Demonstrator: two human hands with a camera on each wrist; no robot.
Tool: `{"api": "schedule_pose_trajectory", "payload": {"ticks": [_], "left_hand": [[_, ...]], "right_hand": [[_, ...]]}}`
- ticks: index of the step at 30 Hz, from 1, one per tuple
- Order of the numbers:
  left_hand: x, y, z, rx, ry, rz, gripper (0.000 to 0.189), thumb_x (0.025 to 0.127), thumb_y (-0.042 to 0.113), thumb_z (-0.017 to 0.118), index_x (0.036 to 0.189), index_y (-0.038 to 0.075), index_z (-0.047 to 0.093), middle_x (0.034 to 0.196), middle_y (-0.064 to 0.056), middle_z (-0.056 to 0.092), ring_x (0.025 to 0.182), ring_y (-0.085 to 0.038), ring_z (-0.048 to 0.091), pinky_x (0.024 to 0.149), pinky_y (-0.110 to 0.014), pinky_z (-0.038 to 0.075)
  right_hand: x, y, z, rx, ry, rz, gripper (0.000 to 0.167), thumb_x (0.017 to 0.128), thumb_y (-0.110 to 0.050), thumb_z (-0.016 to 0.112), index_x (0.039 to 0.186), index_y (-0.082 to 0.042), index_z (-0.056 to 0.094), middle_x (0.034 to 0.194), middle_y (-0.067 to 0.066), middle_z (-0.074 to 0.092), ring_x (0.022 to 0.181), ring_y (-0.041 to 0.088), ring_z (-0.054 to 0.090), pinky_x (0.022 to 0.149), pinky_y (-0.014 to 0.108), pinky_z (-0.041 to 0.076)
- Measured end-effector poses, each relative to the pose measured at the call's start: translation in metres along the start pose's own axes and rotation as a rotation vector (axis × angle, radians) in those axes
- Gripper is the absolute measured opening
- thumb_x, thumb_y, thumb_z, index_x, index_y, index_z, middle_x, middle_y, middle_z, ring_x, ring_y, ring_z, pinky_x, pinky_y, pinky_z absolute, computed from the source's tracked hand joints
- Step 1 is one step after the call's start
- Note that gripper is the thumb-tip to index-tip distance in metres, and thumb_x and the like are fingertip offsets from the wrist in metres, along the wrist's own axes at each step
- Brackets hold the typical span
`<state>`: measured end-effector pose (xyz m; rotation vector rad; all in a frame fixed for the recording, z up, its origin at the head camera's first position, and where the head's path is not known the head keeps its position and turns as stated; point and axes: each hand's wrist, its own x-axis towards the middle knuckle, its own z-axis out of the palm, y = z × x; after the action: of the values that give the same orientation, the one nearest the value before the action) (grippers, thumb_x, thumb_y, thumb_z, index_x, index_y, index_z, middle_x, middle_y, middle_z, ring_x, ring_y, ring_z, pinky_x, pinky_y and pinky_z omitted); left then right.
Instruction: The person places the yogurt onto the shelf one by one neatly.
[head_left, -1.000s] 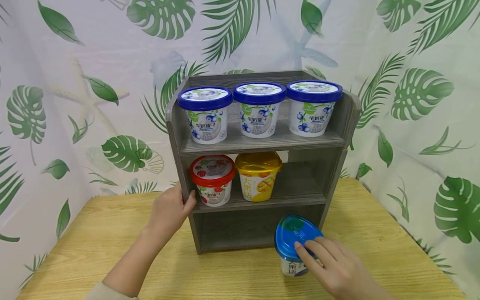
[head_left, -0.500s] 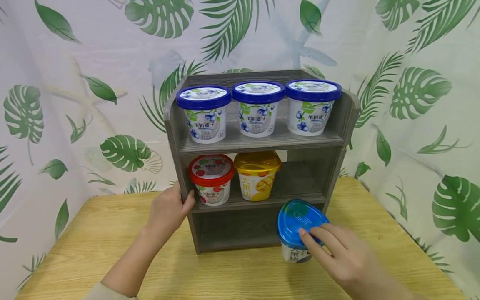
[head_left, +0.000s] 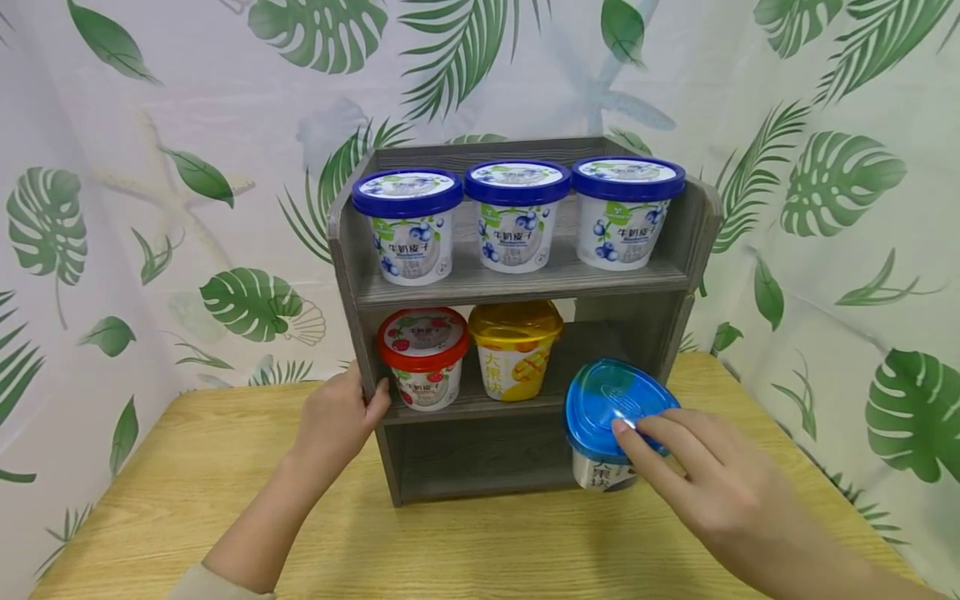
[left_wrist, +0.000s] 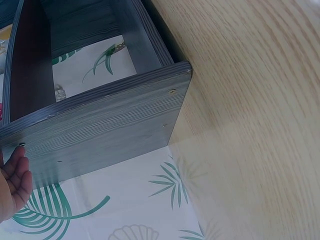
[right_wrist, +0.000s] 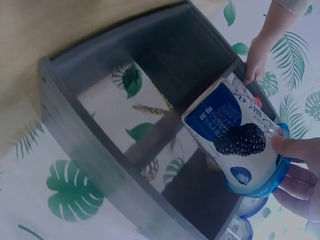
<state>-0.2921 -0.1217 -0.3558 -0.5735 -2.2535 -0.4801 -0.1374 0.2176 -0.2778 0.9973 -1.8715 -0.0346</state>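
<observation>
My right hand grips a blue-lidded fruit cup by its lid, fingers and thumb at the rim. The cup hangs in front of the right side of a grey wooden shelf, overlapping the middle board's edge. In the right wrist view the fruit cup shows blackberry and blueberry pictures. My left hand holds the shelf's left side panel at middle-board height, thumb on the front edge. Beside that thumb stands a red-lidded cup on the middle board, with a yellow-lidded cup to its right.
On the top board stand three blue-lidded blueberry cups, at left, centre and right. The shelf stands on a light wood table. Behind and at the sides hangs a leaf-patterned cloth.
My right hand has raised the blue-lidded fruit cup from low in front of the bottom compartment up to the middle board and slightly right. My left hand has stayed on the side panel.
</observation>
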Motion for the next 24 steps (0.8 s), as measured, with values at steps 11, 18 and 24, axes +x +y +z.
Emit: {"api": "schedule_pose_trajectory", "payload": {"ticks": [11,18,24], "left_hand": [[0.0,0.001,-0.002,0.006,-0.017,-0.006,0.02,0.083,0.018,0.064,0.084,0.003,0.051,0.056,-0.008,0.052,0.048,-0.025,0.051,0.043,-0.038,0.039],[0.001,0.001,-0.003,0.004,-0.031,-0.015,0.02,0.083,0.018,0.064,0.085,0.003,0.052,0.057,-0.008,0.053,0.049,-0.024,0.051,0.044,-0.038,0.04],[0.001,0.001,-0.004,0.0,-0.035,-0.011,0.019,0.083,0.018,0.063,0.086,0.002,0.053,0.058,-0.009,0.055,0.05,-0.026,0.053,0.044,-0.039,0.041]], "right_hand": [[0.02,0.02,-0.003,-0.053,0.063,-0.033,0.036,0.1,-0.003,0.035,0.098,0.004,0.07,0.085,0.019,0.063,0.071,0.033,0.059,0.061,0.043,0.051],[0.022,0.03,0.007,-0.058,0.084,-0.014,0.034,0.101,-0.006,0.037,0.098,0.004,0.07,0.086,0.02,0.063,0.072,0.035,0.06,0.061,0.046,0.052],[0.022,0.034,0.013,-0.06,0.071,-0.006,0.035,0.101,-0.004,0.036,0.097,0.004,0.07,0.085,0.02,0.063,0.072,0.036,0.061,0.06,0.046,0.052]]}}
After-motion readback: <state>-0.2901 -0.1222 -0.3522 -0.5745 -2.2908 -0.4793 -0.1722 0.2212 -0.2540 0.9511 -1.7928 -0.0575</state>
